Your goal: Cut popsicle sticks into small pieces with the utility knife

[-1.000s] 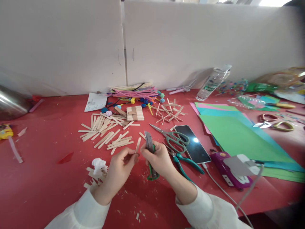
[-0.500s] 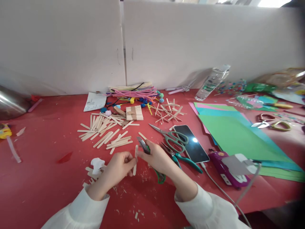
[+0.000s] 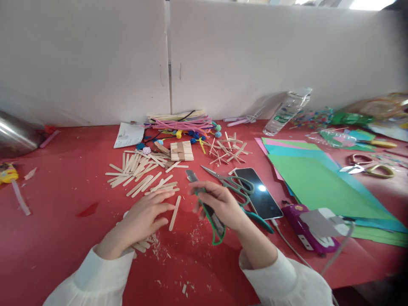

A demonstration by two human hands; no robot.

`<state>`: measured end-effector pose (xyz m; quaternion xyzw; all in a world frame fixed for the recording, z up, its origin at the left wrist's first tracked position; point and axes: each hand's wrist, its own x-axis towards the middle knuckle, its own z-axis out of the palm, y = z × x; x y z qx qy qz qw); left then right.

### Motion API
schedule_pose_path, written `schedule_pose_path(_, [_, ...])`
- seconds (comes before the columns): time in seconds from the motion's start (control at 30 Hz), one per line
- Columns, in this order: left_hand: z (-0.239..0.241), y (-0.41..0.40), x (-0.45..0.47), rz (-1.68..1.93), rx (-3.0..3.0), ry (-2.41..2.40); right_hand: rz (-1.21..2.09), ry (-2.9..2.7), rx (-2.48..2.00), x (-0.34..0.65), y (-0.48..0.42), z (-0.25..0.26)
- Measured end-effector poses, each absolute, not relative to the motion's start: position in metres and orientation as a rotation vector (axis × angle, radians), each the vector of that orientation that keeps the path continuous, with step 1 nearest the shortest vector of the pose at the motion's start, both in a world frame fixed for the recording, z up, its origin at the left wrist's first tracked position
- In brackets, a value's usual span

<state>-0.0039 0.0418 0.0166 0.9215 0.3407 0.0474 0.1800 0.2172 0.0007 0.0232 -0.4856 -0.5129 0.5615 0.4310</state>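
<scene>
My right hand [image 3: 219, 202] is closed around a green-edged utility knife [image 3: 214, 217], its blade end pointing up and away to the left. To the left, my left hand [image 3: 145, 216] is open with fingers spread and holds nothing. A single craft stick [image 3: 174, 213] lies on the red table just past its fingertips, between the two hands. Beyond that hand spreads a pile of loose craft sticks [image 3: 135, 170]. More cut pieces of stick [image 3: 142, 245] show partly from under my left wrist. Small wood shavings [image 3: 197, 238] are scattered in front of me.
Scissors [image 3: 234, 187], teal-handled pliers [image 3: 259, 221] and a phone [image 3: 258, 191] lie right of my right hand. Farther right are coloured paper sheets [image 3: 318, 182] and a purple device [image 3: 306, 229] with a cable. Pipe cleaners [image 3: 181, 123] and a water bottle [image 3: 287, 112] are at the back.
My left hand has let go of the craft stick and drawn back to the left, opening. The stick now lies on the table. My right hand has moved slightly right with the knife.
</scene>
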Motion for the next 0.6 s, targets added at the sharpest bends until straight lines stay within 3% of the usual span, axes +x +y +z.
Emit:
schedule_pose_path(0.13, [0.003, 0.040, 0.000, 0.095, 2.647, 0.894, 1.440, -1.004, -1.033, 0.229, 0.000, 0.035])
schedule_pose_path(0.33, [-0.012, 0.029, 0.023, 0.145, 2.715, 1.157, 1.378, -1.151, -0.936, 0.233, -0.002, 0.030])
schedule_pose_path(0.6, [-0.014, 0.032, 0.020, 0.225, 2.735, 1.090, 1.151, -1.465, -1.340, 0.220, 0.005, 0.020])
